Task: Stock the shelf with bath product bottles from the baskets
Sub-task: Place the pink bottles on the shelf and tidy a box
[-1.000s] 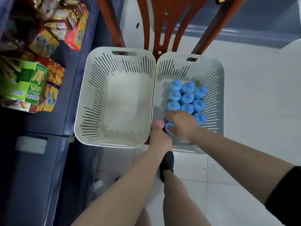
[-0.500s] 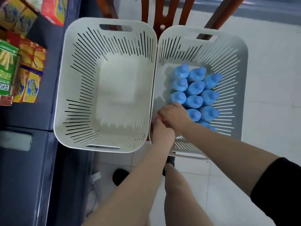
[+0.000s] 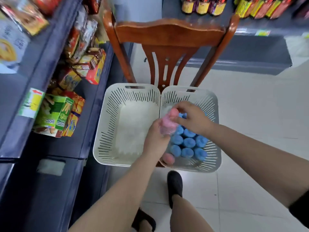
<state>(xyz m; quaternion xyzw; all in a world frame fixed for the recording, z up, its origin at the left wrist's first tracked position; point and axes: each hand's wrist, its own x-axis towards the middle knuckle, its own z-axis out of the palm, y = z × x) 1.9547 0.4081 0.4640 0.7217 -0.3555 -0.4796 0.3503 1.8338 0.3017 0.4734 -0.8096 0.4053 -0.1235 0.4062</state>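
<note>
Left hand (image 3: 156,141): its fingers are curled around a pink bottle (image 3: 168,122) and hold it up over the baskets.
Right hand (image 3: 192,118): it is at the top of the same pink bottle, with its fingers bent on the pink cap. The picture is blurry here, so how tight the hold is cannot be told.
Pink bottle: it is up in the air, tilted, above the middle where the two baskets meet.
Second pink cap (image 3: 168,158): it shows low in the right basket, just under the left hand, next to the blue ones.
Blue bottles (image 3: 189,142): many stand close together in the right basket (image 3: 214,158), caps up. Some hide behind the hands.
Left basket (image 3: 107,131): white with slits in its walls. Only its white bottom shows inside.
Baskets: they sit side by side and touch, on a brown wooden chair (image 3: 168,36).
Shelf (image 3: 80,139): dark blue, on the left, near the left basket. It holds snack boxes (image 3: 55,113), green, yellow and red.
Far shelf (image 3: 260,52): at the top right, with a row of bottles (image 3: 200,5) with yellow labels.
Floor (image 3: 250,101): white tiles.
Feet: a black shoe (image 3: 174,185) is just below the baskets.
</note>
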